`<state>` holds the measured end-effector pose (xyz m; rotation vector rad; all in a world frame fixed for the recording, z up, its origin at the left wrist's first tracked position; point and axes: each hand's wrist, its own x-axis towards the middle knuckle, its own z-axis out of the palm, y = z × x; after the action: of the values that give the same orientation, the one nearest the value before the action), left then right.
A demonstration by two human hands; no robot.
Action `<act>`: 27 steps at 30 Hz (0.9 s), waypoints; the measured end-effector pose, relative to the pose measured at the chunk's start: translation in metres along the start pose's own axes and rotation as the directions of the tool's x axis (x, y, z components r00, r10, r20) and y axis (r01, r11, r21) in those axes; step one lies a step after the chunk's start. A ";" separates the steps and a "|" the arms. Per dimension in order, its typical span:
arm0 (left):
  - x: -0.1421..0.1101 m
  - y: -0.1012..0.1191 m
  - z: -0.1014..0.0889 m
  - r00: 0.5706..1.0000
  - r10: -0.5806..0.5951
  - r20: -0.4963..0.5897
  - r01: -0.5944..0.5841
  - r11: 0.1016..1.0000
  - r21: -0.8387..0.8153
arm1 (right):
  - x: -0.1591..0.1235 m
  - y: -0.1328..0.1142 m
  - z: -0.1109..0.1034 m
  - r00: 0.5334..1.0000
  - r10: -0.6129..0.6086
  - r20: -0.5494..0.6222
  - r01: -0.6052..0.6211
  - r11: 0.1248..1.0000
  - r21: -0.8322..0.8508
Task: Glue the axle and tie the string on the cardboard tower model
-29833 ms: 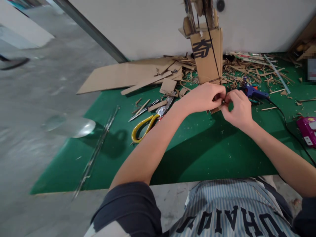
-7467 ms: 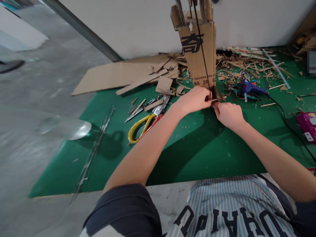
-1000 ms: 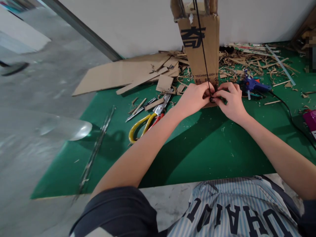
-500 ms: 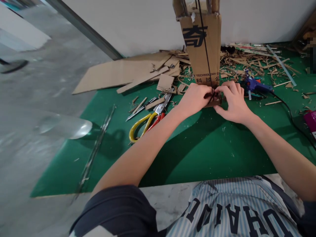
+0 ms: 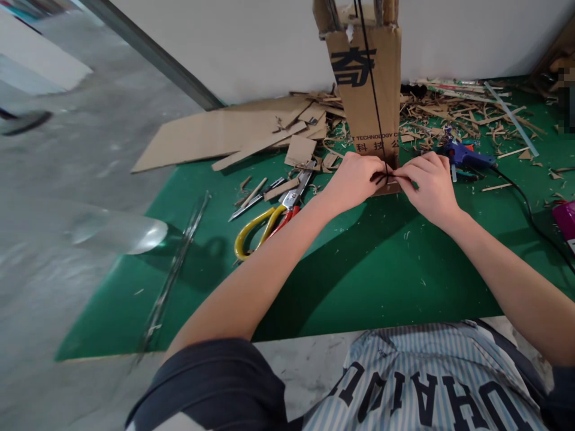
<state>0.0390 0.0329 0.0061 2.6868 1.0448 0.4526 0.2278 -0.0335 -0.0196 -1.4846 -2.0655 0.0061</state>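
A tall cardboard structure with black printed characters stands upright on the green tabletop. Down its front runs a taut black string to the base, where both hands meet. My left hand is closed, its fingertips pinching the string near a small dark loop or knot. From the other side my right hand pinches the string too, thumb and forefinger pressed together. The fingertips are close to touching. The exact shape of the knot is partly hidden by the fingers.
Large scissors with yellow and red handles lie left, beside a metal-bladed cutter. Cardboard sheets and scraps cover the back. A blue glue gun trails its cable rightward. A clear bottle stands at the left edge.
My right hand's thumb and forefinger, spread apart before, have come together on the string. My left hand stays almost in place at the structure's base.
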 end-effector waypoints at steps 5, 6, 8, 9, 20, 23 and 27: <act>-0.001 0.003 -0.003 1.000 -0.010 -0.026 0.009 0.998 -0.056 | -0.010 0.001 -0.014 0.987 -0.142 0.072 0.145 0.988 -0.045; -0.001 0.004 -0.002 1.000 -0.013 -0.026 0.012 0.999 -0.052 | -0.012 0.001 -0.015 0.977 -0.181 0.110 0.187 0.981 -0.053; -0.001 0.004 -0.002 1.000 -0.023 -0.020 0.022 0.999 -0.028 | -0.014 -0.001 -0.017 0.952 -0.250 0.177 0.266 0.961 -0.073; -0.001 0.003 -0.002 0.999 -0.030 -0.014 0.030 0.999 -0.014 | -0.015 -0.003 -0.017 0.941 -0.273 0.197 0.294 0.952 -0.086; -0.005 0.008 -0.005 0.996 -0.085 -0.013 0.084 0.994 -0.071 | -0.019 -0.039 -0.013 0.941 -0.048 0.335 0.141 0.955 -0.260; -0.005 0.010 -0.007 0.997 -0.076 0.006 0.076 0.995 -0.072 | -0.022 -0.049 -0.011 0.921 0.033 0.388 0.080 0.959 -0.271; -0.005 0.015 -0.011 0.994 -0.097 0.053 0.101 0.991 -0.083 | -0.025 -0.059 -0.008 0.916 0.074 0.395 0.037 0.964 -0.265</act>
<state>0.0406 0.0194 0.0200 2.5446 1.1127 0.4017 0.1860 -0.0804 -0.0049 -1.7870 -2.4577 0.0451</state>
